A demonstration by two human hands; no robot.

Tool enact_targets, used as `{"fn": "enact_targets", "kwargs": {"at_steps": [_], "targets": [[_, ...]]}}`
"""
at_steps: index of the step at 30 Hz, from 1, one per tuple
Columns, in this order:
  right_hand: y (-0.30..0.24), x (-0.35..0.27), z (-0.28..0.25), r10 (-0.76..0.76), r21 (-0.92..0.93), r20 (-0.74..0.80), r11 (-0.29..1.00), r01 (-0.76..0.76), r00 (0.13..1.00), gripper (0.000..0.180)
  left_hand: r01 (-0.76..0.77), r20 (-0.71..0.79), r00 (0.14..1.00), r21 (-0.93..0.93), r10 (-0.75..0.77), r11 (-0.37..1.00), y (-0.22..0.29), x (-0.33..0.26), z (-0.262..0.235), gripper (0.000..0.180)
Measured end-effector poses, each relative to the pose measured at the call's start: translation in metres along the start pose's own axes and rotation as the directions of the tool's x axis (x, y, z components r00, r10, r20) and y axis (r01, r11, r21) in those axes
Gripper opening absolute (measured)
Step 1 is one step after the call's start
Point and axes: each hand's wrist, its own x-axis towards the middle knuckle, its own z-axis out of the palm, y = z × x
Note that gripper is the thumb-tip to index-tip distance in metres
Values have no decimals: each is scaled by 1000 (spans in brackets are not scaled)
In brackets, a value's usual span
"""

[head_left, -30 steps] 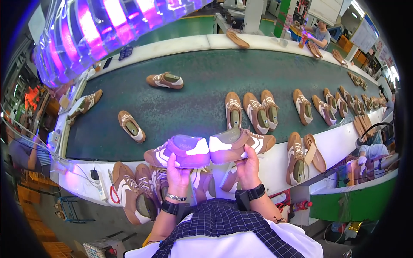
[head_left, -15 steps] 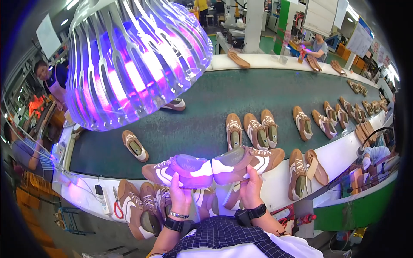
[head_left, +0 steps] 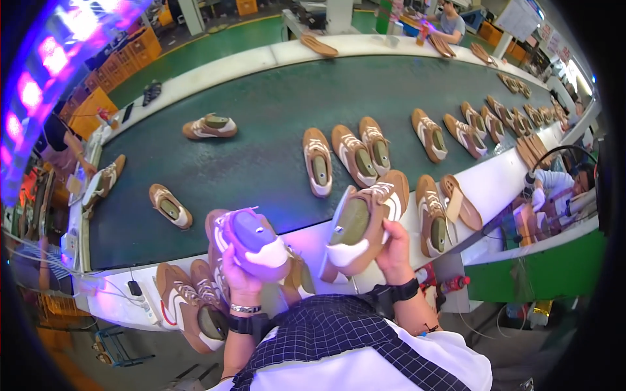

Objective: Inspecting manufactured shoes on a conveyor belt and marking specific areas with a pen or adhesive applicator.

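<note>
- The left grip [head_left: 241, 275] is closed on a brown suede-look shoe with a white heel patch and olive insert [head_left: 264, 259], thumb on its outer side, fingers hidden beneath.
- The right grip [head_left: 395, 257] clasps a matching brown shoe with white side stripes [head_left: 370, 242]; both are raised, heels toward the person, with a gap between.
- Below, the white, smooth-topped table [head_left: 497, 188] carries brown shoes at left [head_left: 186, 305]; at right, another brown laced shoe [head_left: 432, 215] lies beside a tan sole [head_left: 467, 210].
- Beyond its inner edge, a scuffed dark-green belt [head_left: 261, 153] has open space left of centre; shoes crowd its right half.
- A white far ledge [head_left: 248, 66] bounds it.
- Past that lies green floor [head_left: 222, 53]; a seated person in grey [head_left: 451, 27] is at far right.
</note>
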Motion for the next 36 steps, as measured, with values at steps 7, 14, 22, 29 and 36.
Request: {"fn": "enact_targets", "kwargs": {"at_steps": [7,14,22,29,36], "targets": [[-69,1,-114,124,-151,-190,977,-153,974,36,141,-70,989,128,-132,982,14,-4,-53,55],[-61,-14,-156,65,-108,-337,988,-107,939,41,269,-227,950,244,-215,932,21,-24,-74,52],[-47,-22,-147,66,-43,-287,996,-82,956,42,557,-549,826,830,-128,32,47,-47,-34,23],[-44,-22,-132,98,44,-201,995,-91,975,39,-220,196,958,971,-210,-94,-54,23,47,46],[-46,-24,-133,3,-24,-293,1000,-10,956,38,14,-138,803,977,-579,-213,-177,91,33,68]]}}
